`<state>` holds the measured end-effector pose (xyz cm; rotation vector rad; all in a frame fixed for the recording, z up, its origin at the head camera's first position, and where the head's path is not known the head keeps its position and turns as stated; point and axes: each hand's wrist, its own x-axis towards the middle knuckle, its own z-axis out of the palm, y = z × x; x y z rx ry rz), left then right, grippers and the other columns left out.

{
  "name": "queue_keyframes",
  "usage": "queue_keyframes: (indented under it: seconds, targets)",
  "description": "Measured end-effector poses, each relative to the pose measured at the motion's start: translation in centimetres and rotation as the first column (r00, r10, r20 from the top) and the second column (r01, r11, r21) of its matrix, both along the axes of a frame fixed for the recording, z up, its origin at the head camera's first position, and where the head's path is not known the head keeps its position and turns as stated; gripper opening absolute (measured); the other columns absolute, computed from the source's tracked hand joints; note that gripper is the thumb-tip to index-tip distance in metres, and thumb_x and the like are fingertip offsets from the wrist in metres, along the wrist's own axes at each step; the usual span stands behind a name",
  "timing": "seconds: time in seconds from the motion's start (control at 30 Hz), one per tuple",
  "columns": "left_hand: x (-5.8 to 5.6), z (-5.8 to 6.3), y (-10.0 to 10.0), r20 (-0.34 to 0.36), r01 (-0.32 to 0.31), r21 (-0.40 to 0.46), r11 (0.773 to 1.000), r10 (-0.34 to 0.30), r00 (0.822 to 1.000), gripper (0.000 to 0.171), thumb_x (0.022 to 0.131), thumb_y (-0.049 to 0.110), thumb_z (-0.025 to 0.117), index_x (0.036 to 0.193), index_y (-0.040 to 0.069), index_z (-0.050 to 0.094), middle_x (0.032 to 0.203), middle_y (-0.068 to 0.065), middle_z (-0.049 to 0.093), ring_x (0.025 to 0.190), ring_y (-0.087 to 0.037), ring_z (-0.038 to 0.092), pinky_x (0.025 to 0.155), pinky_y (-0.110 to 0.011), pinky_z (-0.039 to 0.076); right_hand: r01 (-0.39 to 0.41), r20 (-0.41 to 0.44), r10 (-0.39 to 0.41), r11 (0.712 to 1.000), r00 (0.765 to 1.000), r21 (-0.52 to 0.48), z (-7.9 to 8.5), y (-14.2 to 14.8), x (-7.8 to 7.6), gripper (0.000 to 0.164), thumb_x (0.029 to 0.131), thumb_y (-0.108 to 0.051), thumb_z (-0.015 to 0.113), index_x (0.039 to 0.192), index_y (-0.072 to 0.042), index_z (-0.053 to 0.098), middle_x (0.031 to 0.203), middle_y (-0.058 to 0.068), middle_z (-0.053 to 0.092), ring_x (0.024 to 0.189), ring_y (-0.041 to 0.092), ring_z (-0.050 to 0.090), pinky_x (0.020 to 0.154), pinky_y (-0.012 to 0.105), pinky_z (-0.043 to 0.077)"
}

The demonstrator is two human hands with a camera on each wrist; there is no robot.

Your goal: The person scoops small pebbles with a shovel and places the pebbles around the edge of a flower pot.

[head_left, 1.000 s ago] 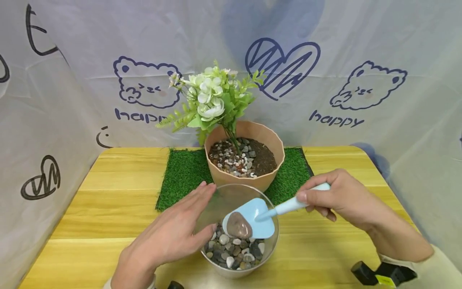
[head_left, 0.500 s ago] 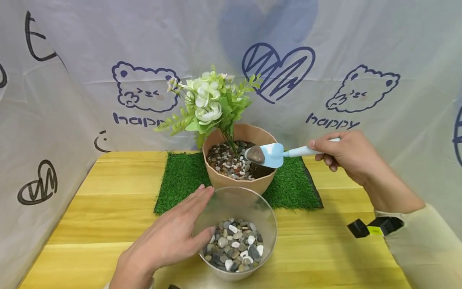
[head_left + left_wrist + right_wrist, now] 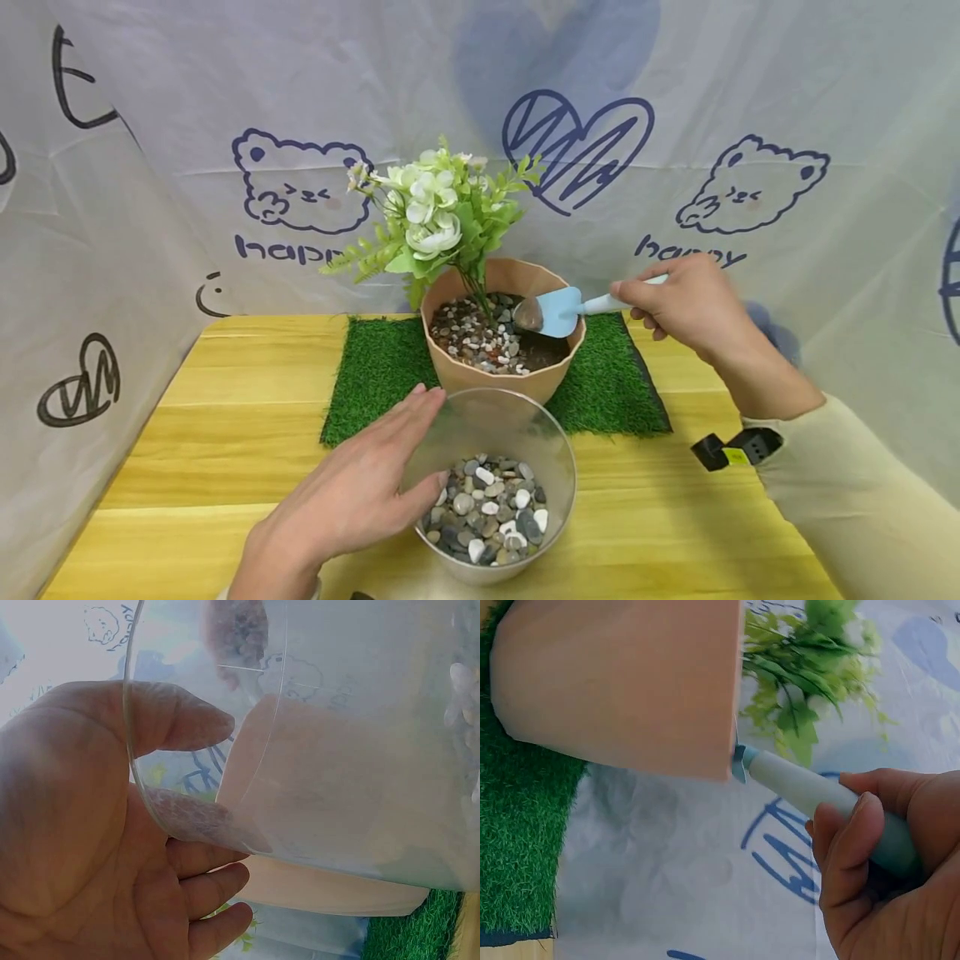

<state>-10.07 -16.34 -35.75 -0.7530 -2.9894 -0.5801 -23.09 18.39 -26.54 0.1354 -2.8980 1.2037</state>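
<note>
My right hand (image 3: 686, 304) grips the pale handle of a light blue plastic trowel (image 3: 564, 315). On its blade sits a large brown stone (image 3: 529, 315). The blade is tilted over the right part of a peach flowerpot (image 3: 501, 385), its shaft close to the rim. Dark soil, small pebbles and an upright white-flowered plant (image 3: 442, 208) fill the pot. My left hand (image 3: 352, 479), fingers mostly straight, rests at the left rim of a clear bowl (image 3: 501, 404) of mixed pebbles (image 3: 487, 512). In the left wrist view, part of that hand shows through the bowl's clear wall (image 3: 345, 787).
The pot stands on a green turf mat (image 3: 382, 379) on a wood-grain table (image 3: 232, 400). Behind and beside the table hangs a white cloth (image 3: 420, 75) with bear, heart and word drawings. The bowl stands just in front of the pot.
My right hand has lifted the trowel with the stone from above the bowl to the flowerpot, then lowered and tilted the blade there. My left hand stays at the bowl.
</note>
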Motion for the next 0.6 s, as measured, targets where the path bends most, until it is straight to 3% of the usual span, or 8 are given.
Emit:
queue_keyframes:
  seconds: [0.13, 0.27, 0.37, 0.6]
  targets:
    - [0.0, 0.0, 0.0, 0.001, 0.001, -0.001, 1.0, -0.001, 1.0, 0.08, 0.095, 0.05, 0.053, 0.157, 0.024, 0.01, 0.162, 0.008, 0.014, 0.15, -0.011, 0.015, 0.121, -0.037, 0.025, 0.014, -0.108, 0.005, 0.985, 0.994, 0.173, -0.1, -1.3, 0.5, 0.033, 0.089, -0.04, 0.068, 0.089, -0.008, 0.077, 0.055, 0.002, 0.064, 0.046, 0.017, 0.057, 0.042, 0.029, 0.046]
    - [0.0, 0.0, 0.0, 0.001, 0.003, 0.001, 1.0, -0.003, 1.0, 0.08, 0.095, 0.049, 0.053, 0.157, 0.025, 0.01, 0.163, 0.008, 0.014, 0.15, -0.011, 0.015, 0.121, -0.037, 0.025, 0.065, -0.219, 0.002, 0.953, 0.976, 0.296, 0.3, -2.2, 1.4, 0.034, 0.09, -0.042, 0.065, 0.095, -0.011, 0.078, 0.05, 0.0, 0.057, 0.041, 0.016, 0.046, 0.036, 0.029, 0.034]
    - [0.1, 0.0, 0.0, 0.004, 0.001, 0.001, 1.0, -0.001, 1.0, 0.08, 0.095, 0.049, 0.053, 0.157, 0.025, 0.009, 0.163, 0.008, 0.014, 0.15, -0.011, 0.015, 0.121, -0.037, 0.025, 0.086, -0.264, 0.004, 0.941, 0.965, 0.327, 0.6, -2.5, 1.9, 0.035, 0.091, -0.043, 0.065, 0.097, -0.012, 0.078, 0.05, 0.0, 0.055, 0.041, 0.016, 0.041, 0.036, 0.028, 0.03]
    - [0.0, 0.0, 0.0, 0.01, -0.005, -0.002, 1.0, 0.005, 1.0, 0.08, 0.095, 0.05, 0.052, 0.156, 0.027, 0.007, 0.163, 0.008, 0.012, 0.15, -0.012, 0.015, 0.12, -0.038, 0.025, 0.075, -0.279, 0.021, 0.942, 0.96, 0.327, 1.0, -2.6, 2.8, 0.033, 0.091, -0.042, 0.065, 0.096, -0.012, 0.078, 0.052, 0.0, 0.054, 0.042, 0.015, 0.041, 0.036, 0.027, 0.03]
